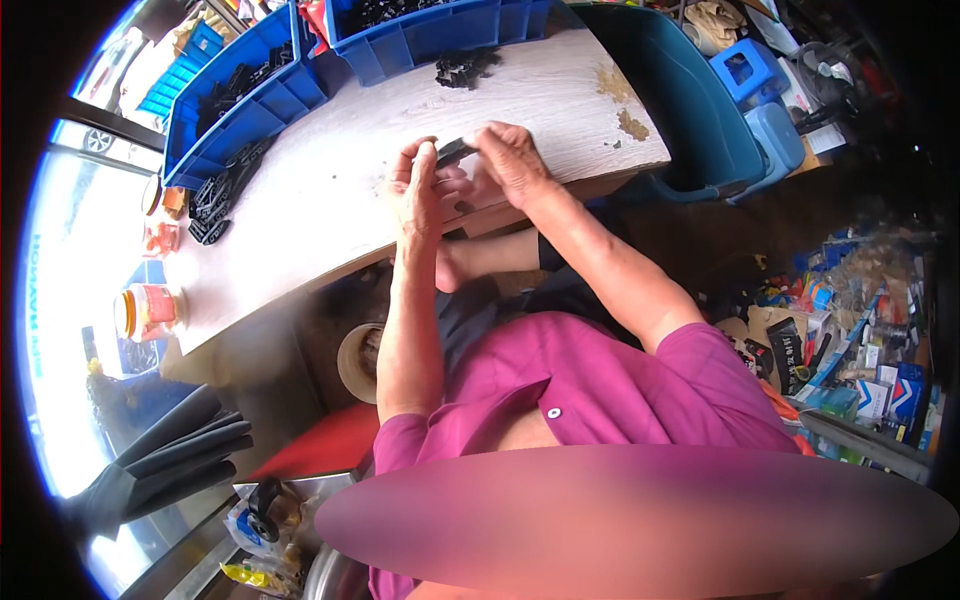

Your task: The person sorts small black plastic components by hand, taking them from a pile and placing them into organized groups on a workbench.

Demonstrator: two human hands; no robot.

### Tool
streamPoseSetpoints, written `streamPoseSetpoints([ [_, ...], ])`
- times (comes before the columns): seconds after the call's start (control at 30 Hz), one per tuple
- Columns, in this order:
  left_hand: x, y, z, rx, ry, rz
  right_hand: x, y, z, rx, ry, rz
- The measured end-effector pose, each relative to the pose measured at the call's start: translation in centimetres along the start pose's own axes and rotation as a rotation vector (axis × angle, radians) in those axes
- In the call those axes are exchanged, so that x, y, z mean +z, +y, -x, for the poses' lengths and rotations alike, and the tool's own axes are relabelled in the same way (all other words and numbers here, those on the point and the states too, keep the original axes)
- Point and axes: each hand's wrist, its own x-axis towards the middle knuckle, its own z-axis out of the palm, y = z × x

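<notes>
Over the near side of the pale wooden table (330, 170), both my hands meet around a small black plastic part (455, 152). My left hand (420, 185) grips its left end between thumb and fingers. With the fingertips of my right hand (512, 160) I pinch the right end. The part is too small to tell its exact kind. A heap of small black pieces (466, 68) lies on the table beyond my hands. To the left, more black plastic parts (225, 195) are piled by a blue bin (240, 105).
Another blue bin (440, 45) of black pieces stands at the table's back edge. A large teal tub (700, 120) sits right of the table. Jars with red contents (150, 310) line the left end. A folded dark umbrella (170, 460) leans at lower left; litter (850, 330) covers the right.
</notes>
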Motion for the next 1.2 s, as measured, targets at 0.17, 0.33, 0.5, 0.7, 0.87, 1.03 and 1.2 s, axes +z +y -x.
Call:
streamPoseSetpoints([
  [0.17, 0.7, -1.4, 0.0, 0.098, 0.013, -0.236, -4.1, -2.4, -0.5, 0.076, 0.196, -0.161],
  [0.33, 0.7, -1.9, 0.2, 0.19, 0.0, -0.392, -11.6, -7.3, -3.5, -0.137, 0.546, -0.283],
  [0.5, -0.2, -2.8, 0.4, 0.338, -0.035, -0.426, -13.5, -7.8, -2.8, -0.109, 0.583, -0.155],
  [0.7, -0.4, -3.9, 0.1, 0.384, -0.057, -0.364, -11.4, -4.4, -1.6, 0.067, 0.434, -0.072],
  [0.87, -1.1, -2.5, 2.7, 0.216, -0.101, -0.203, -8.8, -3.3, -1.4, 0.059, 0.355, -0.025],
  [1.03, 2.2, 5.6, 9.3, 0.451, 0.084, -0.04, -8.9, -2.9, -1.7, 0.028, 0.359, 0.011],
  [1.2, 5.5, 13.2, 15.9, 1.247, -0.41, -0.218, -8.7, -3.1, -1.8, 0.043, 0.366, 0.03],
])
